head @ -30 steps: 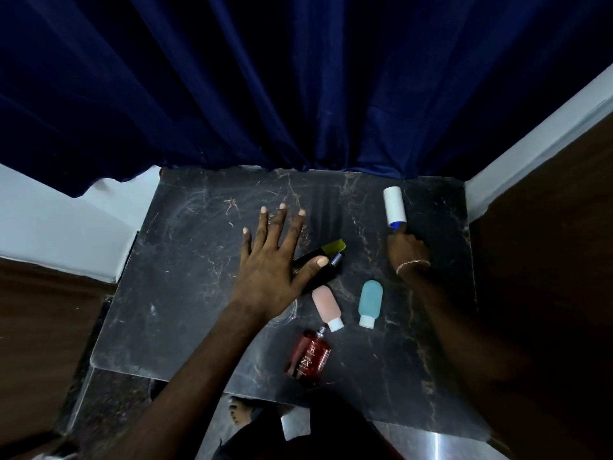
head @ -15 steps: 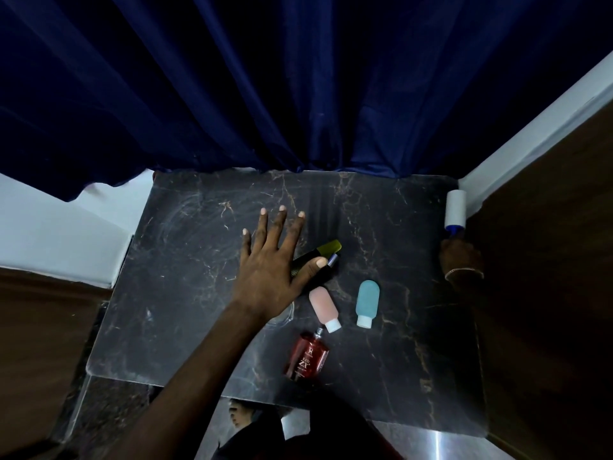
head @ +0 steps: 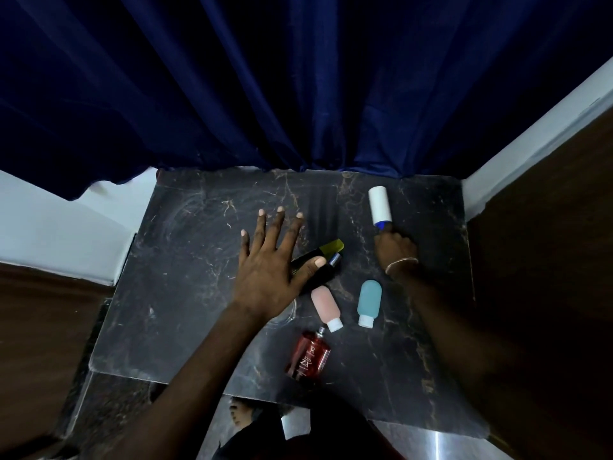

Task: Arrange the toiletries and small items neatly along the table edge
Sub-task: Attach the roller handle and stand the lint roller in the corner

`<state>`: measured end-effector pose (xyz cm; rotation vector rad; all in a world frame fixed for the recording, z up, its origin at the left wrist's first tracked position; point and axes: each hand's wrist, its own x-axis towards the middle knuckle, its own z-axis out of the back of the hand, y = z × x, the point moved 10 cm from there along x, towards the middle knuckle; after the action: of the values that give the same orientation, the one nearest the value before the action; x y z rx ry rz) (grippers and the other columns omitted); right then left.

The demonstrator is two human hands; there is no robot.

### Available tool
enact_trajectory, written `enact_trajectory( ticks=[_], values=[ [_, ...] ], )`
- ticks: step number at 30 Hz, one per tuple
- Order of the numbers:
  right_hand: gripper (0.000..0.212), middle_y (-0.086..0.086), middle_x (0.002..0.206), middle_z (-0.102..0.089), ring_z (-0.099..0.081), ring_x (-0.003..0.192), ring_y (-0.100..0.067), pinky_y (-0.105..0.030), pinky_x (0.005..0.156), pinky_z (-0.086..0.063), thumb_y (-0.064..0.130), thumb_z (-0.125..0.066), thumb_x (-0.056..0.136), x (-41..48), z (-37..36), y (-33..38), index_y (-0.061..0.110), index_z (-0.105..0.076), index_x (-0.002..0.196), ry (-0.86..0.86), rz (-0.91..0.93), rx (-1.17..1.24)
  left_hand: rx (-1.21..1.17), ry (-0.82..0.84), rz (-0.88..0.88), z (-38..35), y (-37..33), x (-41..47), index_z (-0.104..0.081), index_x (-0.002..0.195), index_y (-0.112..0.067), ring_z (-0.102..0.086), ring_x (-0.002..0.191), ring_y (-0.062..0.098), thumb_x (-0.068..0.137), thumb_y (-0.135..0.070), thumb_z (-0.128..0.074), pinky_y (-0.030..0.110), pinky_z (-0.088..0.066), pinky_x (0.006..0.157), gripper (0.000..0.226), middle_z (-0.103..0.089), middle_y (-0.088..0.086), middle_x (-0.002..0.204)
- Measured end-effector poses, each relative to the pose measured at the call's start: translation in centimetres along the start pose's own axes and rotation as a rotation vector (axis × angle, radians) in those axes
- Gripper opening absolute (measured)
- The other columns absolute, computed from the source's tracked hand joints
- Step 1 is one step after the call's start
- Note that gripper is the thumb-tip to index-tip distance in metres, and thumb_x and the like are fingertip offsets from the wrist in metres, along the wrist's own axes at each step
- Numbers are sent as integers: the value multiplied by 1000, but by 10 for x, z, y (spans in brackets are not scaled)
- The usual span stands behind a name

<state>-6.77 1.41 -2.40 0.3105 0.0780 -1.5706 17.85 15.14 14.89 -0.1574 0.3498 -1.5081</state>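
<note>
Here, right hand (head: 396, 247) gripping lint roller (head: 379, 204), left hand (head: 268, 273) spread flat

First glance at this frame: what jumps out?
The left hand lies spread flat at the middle of the dark table, thumb across black tubes. The right hand grips a white lint roller at the far right. Nearer lie a pink bottle, a teal bottle and a red perfume bottle.

I get a dim img; lower right nr black, edges bend, faint sheen on dark marble tabletop (head: 185, 260).
</note>
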Motion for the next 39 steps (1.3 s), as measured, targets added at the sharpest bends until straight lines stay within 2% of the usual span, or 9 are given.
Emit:
enact_trajectory(
  ticks=[6, 12, 16, 25, 29, 33, 39],
  values=[
    [39, -23, 102, -71, -69, 94, -43, -47, 76, -53, 31, -38, 100, -9, -9, 52, 2, -48, 126, -2, 109, -17, -4, -11, 22, 4, 8, -4, -2, 163, -37, 19, 158, 23, 95, -81, -25, 59, -1, 127, 84, 5, -1, 173],
    [38, -23, 99, -71, -69, 90, -44, -45, 73, -52, 31, -41, 99, -9, -10, 55, 2, -49, 124, -52, 108, 5, 3, -4, 32, 2, 10, -4, 2, 162, -38, 21, 157, 22, 95, -81, -21, 59, -1, 127, 83, 7, -1, 173],
    [40, -22, 101, -71, -69, 92, -43, -45, 74, -52, 36, -41, 100, -3, -11, 31, 5, -48, 124, -49, 27, 28, -5, 3, 31, 1, 9, -3, 2, 162, -38, 22, 157, 22, 95, -81, -22, 59, -1, 127, 83, 8, -1, 173],
    [41, -31, 104, -67, -65, 96, -49, -49, 81, -50, 34, -40, 101, 18, 1, -89, 2, -52, 123, -89, -218, 100, 1, 13, 36, 0, 11, 5, 2, 162, -38, 21, 157, 23, 95, -82, -20, 59, -1, 127, 84, 9, -2, 172],
    [44, -34, 101, -65, -64, 94, -50, -51, 82, -51, 32, -37, 101, 16, 8, -130, -2, -51, 126, -133, -269, 118, -9, 19, 24, -1, 9, 8, 2, 162, -37, 18, 158, 24, 95, -81, -21, 60, -3, 127, 84, 7, -1, 172],
    [42, -33, 103, -65, -64, 95, -48, -48, 84, -48, 27, -44, 101, 18, 12, -130, -3, -48, 131, -122, -216, 98, 2, 27, 26, -4, 7, 10, 1, 163, -36, 20, 157, 23, 95, -81, -22, 58, -1, 127, 84, 8, -1, 172],
    [44, -27, 106, -66, -64, 97, -44, -49, 86, -50, 35, -39, 102, 16, 1, -104, 2, -48, 129, -47, -249, 82, -1, 52, 12, -8, 2, 14, 4, 162, -37, 24, 156, 22, 95, -81, -22, 55, 4, 127, 85, 13, -2, 172]
  ],
)
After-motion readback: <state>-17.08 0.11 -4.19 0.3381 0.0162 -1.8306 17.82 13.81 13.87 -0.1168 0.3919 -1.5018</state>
